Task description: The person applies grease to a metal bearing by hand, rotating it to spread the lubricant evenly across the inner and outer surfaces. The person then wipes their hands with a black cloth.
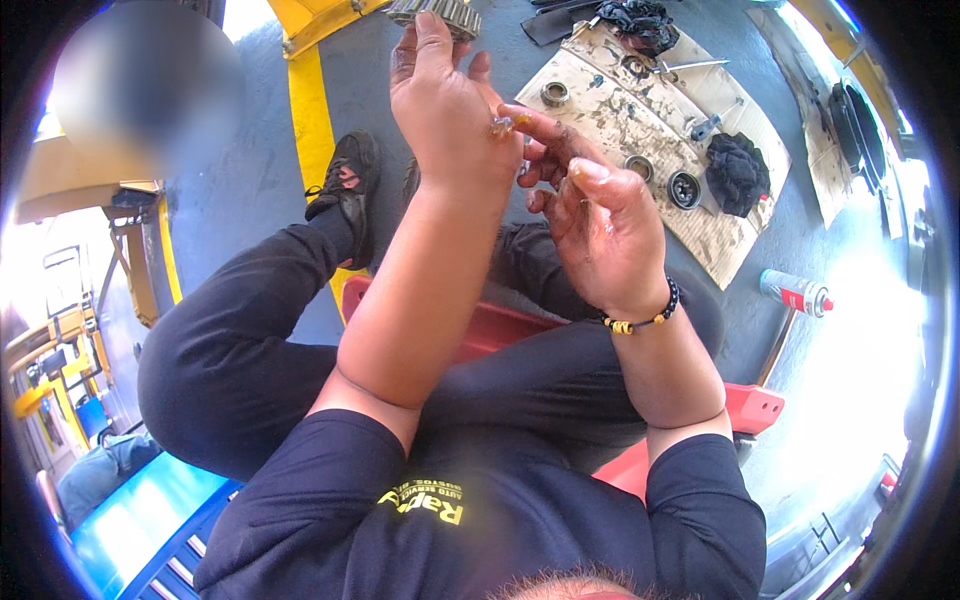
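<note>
At the top edge of the head view, my left hand (pixel 445 110) is closed round a metal roller bearing (pixel 447 17) with ribbed sides, its thumb lying along it. The bearing is partly cut off by the frame. My right hand (pixel 605 215) is beside my left wrist, palm up, fingers half bent and apart. Shiny grease (pixel 520 121) coats its fingertips, and a clear smear lies by the left wrist. Nothing solid shows in the right palm.
Oil-stained cardboard (pixel 625 110) on the floor carries metal rings (pixel 555 94), a round black part (pixel 684 189) and black rags (pixel 738 174). A spray can (pixel 795 292) lies to the right. A red seat (pixel 490 330) is under my legs. Yellow equipment (pixel 310 25) stands ahead.
</note>
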A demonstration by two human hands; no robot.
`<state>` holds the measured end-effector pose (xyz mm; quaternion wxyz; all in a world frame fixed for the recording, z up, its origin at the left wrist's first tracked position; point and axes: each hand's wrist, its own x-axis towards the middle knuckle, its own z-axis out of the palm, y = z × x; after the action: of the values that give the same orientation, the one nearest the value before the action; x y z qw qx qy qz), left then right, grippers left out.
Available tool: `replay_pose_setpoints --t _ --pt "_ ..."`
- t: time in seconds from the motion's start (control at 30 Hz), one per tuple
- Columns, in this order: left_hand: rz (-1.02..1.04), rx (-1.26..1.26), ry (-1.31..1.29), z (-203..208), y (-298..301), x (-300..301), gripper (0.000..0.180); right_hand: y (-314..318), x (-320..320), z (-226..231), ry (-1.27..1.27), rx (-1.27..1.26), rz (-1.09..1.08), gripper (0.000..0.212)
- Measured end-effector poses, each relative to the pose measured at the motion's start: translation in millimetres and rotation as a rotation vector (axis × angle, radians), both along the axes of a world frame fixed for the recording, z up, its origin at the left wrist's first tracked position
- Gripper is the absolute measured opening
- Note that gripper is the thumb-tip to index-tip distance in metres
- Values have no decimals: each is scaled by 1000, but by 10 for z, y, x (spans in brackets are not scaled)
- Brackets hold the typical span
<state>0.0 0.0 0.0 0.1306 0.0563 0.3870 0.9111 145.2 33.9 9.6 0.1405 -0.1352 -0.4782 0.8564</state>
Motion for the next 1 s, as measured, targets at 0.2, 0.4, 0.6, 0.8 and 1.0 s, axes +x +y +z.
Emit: replay_pose_setpoints --t 0.2,0.4,0.6,0.8,1.0 --pt "-122 53 46 -51 -1 -17 30 372 42 -167 312 -623 162 74" --pt "-625 448 -69 -207 -56 -65 33 652 92 -138 531 -590 23 81" --pt "-861 598 41 -210 -58 50 37 772 194 -115 630 -340 -95 87" --pt "-818 515 123 -161 -20 137 32 797 194 -93 635 -281 -71 90" --pt "-794 431 174 28 -64 221 30 829 215 -103 447 115 -270 88"
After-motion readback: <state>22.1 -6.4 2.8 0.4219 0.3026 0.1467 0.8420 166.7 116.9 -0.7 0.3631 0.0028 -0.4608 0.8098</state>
